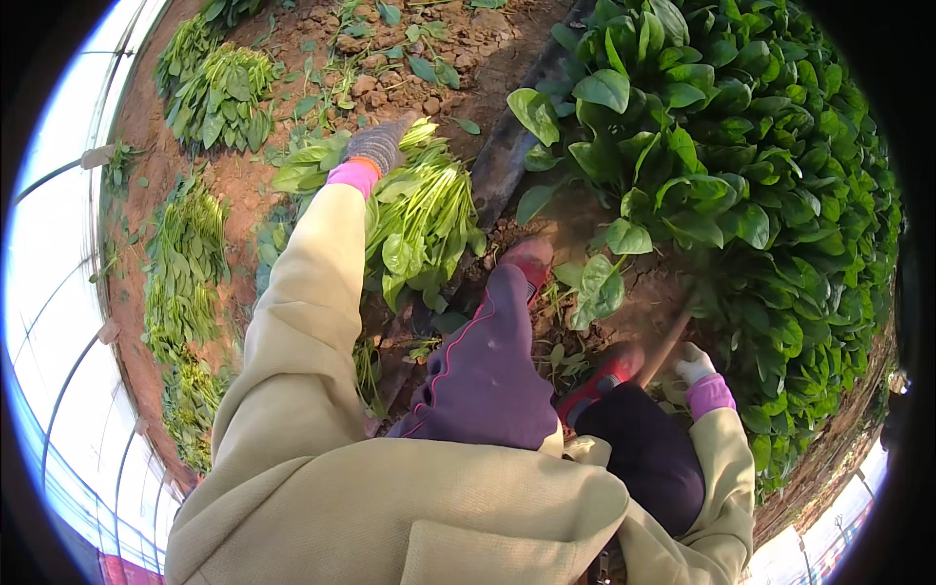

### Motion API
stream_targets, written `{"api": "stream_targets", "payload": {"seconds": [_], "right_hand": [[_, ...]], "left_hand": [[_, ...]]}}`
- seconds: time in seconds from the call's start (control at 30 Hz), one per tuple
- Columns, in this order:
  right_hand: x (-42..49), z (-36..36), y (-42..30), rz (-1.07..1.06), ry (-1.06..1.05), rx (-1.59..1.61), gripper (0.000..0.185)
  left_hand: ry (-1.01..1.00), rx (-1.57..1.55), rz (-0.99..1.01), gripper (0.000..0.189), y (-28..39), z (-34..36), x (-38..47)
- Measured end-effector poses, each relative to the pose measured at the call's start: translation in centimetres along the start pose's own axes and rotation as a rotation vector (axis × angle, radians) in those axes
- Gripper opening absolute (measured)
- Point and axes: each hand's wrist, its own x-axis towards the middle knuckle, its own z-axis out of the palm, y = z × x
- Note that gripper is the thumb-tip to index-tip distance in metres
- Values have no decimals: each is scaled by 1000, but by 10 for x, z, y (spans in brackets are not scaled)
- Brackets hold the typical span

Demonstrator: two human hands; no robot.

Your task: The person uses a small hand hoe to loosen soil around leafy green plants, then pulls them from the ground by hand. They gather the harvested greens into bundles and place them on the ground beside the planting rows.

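Observation:
My left hand [376,148], in a grey knitted glove with an orange cuff, is closed around a bunch of spinach. Leaves [311,162] of this bunch stick out to the left and pale stems [420,131] to the right; my fingertips are hidden. Under and beside the hand lies a heap of cut spinach [420,219]. Low on the right is my right hand [695,363], in a white glove, close beside a wooden handle [667,345]. The handle slants up toward the growing spinach [731,168], where its far end is lost in blur. Whether my fingers grip it is unclear.
More cut spinach piles [223,99] and a long row [186,263] lie on bare soil at left. A dark strip [504,157] borders the bed. My red shoes [528,259] stand between heap and crop. Translucent sheeting on curved poles [62,409] closes the left side.

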Motion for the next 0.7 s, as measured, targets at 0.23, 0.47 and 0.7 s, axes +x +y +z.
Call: {"api": "stream_targets", "payload": {"seconds": [0.23, 0.47, 0.7], "right_hand": [[73, 44, 87, -164, 298, 117, 60], [73, 72, 59, -119, 477, 237, 74], [14, 71, 21, -278, 131, 1168, 35]], "left_hand": [[198, -375, 131, 79, -37, 120, 81], [352, -29, 52, 74, -15, 67, 51], [-426, 132, 680, 28, 219, -31, -105]]}}
